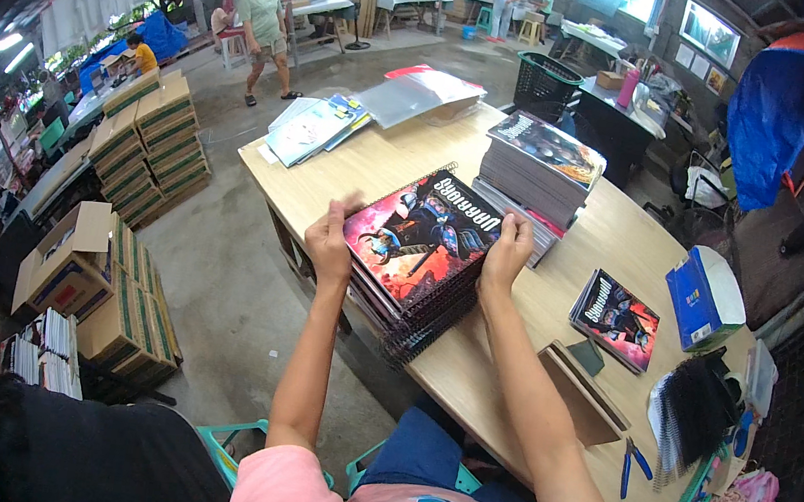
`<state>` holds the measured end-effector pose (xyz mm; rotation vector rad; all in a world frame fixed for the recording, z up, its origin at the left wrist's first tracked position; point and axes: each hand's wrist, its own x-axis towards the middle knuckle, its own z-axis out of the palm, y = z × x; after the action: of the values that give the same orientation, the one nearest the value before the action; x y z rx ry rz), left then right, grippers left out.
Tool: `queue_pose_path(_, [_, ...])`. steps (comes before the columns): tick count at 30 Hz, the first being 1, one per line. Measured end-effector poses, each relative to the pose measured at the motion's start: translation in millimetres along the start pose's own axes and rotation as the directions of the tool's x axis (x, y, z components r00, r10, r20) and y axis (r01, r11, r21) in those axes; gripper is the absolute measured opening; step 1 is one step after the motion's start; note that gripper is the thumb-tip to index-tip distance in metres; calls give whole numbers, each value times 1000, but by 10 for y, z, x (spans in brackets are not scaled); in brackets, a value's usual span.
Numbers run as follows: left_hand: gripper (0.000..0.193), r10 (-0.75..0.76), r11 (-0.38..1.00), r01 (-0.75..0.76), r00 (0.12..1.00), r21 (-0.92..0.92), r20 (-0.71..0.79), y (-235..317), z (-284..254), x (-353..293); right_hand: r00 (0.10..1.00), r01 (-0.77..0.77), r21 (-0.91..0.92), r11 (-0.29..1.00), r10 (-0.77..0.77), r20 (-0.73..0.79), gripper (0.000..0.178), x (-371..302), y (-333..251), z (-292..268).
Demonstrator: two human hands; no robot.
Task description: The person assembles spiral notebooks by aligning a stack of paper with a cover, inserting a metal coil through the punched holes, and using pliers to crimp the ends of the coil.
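A stack of spiral-bound notebooks (421, 238) with red and black illustrated covers lies at the near left edge of the table, dark coils showing along its far and near sides. My left hand (329, 246) is closed at the stack's left edge, its fingertips a little blurred. Along the right edge, my right hand (508, 251) grips with the thumb up near the top cover. How many notebooks each hand grips cannot be made out. Just beyond my right hand stands a tall pile of printed covers or pages (543, 163).
The wooden table (555, 303) also bears a smaller notebook stack (615, 320), blue-handled pliers (635, 466), black coils (694, 408), a blue box (704, 297), booklets (315, 130) and clear plastic sheets (419, 97). Cartons (151, 148) stand on the floor left; a person (265, 27) is beyond.
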<state>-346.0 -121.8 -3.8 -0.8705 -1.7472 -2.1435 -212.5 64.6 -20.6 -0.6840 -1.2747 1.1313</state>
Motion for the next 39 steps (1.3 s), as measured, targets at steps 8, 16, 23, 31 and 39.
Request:
queue_pose_path(8, [25,525,848,-392,714,-357,464,1747,498,-1376,906,422,213,881,-421,-50,32,-641,-1163,-1840])
queue_pose_path(16, [73,-179,974,-29,522,227,834,-248,3186,-1367,902,228,-324,918,-324,-286,12,-1047,-1402,-3800])
queue_pose_path(23, [63,-462,784,-277,338,556,820,-1036,3777,-1264,925,-64,-407,911,-99,-367,7,-1560,-1342,-4436])
queue_pose_path(31, [26,-25,966,219,606,-137,795,252,3110,-1086,954,63,-554,830,-213,-211,76,-488,-1329,-3804])
queue_pose_path(39, [27,-27,772,435,750,-463,661,664,1851,-1261,961,225,-399,889,-137,239,28,-216,-1324,-2620])
